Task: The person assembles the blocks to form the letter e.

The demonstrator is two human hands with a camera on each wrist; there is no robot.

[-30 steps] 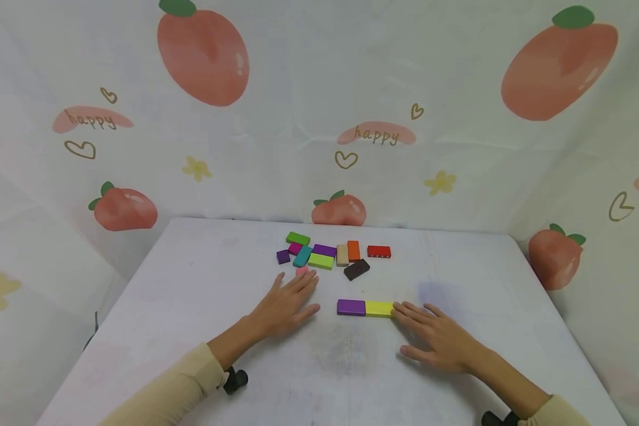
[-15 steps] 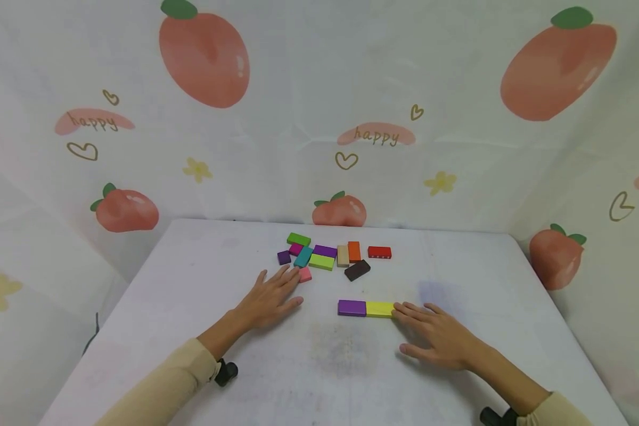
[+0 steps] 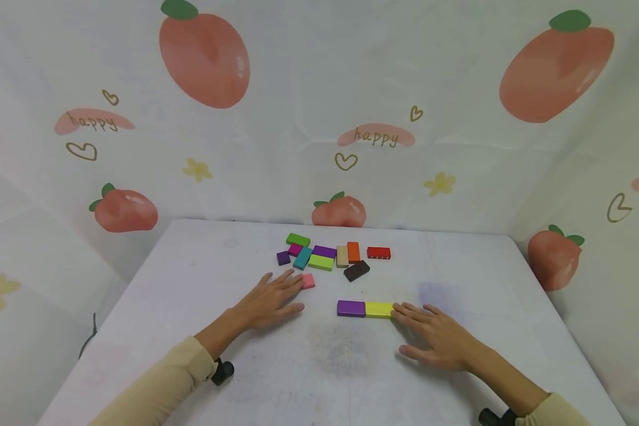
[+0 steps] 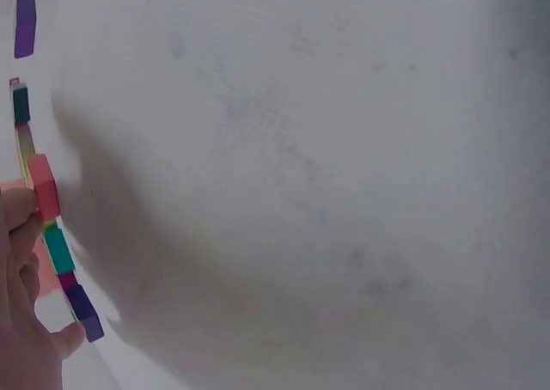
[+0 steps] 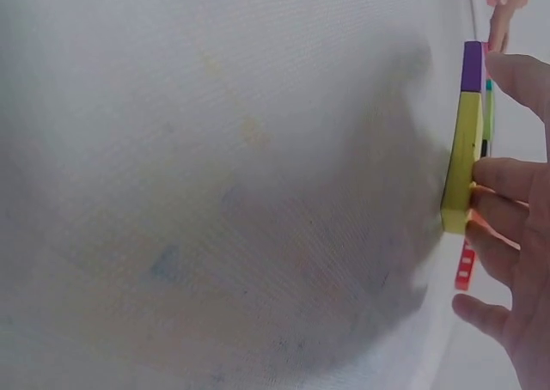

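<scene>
In the head view, my left hand [image 3: 268,303] lies over the table with its fingers spread, fingertips touching the left end of a small pink block [image 3: 308,281]. The left wrist view shows the pink block [image 4: 43,186] at those fingertips. A purple block [image 3: 351,308] and a yellow block [image 3: 379,310] lie end to end in a row nearer to me. With fingers extended, my right hand [image 3: 439,338] touches the yellow block's right end; the right wrist view shows its fingertips against the yellow block [image 5: 462,158]. Neither hand curls round a block.
Behind the pink block lie several loose blocks, among them a teal block [image 3: 302,258], a lime block [image 3: 321,262], a dark brown block [image 3: 357,271] and a red block [image 3: 378,253]. The white table [image 3: 234,378] meets a fruit-printed cloth [image 3: 277,148] at its back edge.
My left hand has drawn back leftward from over the pink block, which was mostly covered. The pink block has shifted slightly right and nearer to me. My right hand stays at the yellow block.
</scene>
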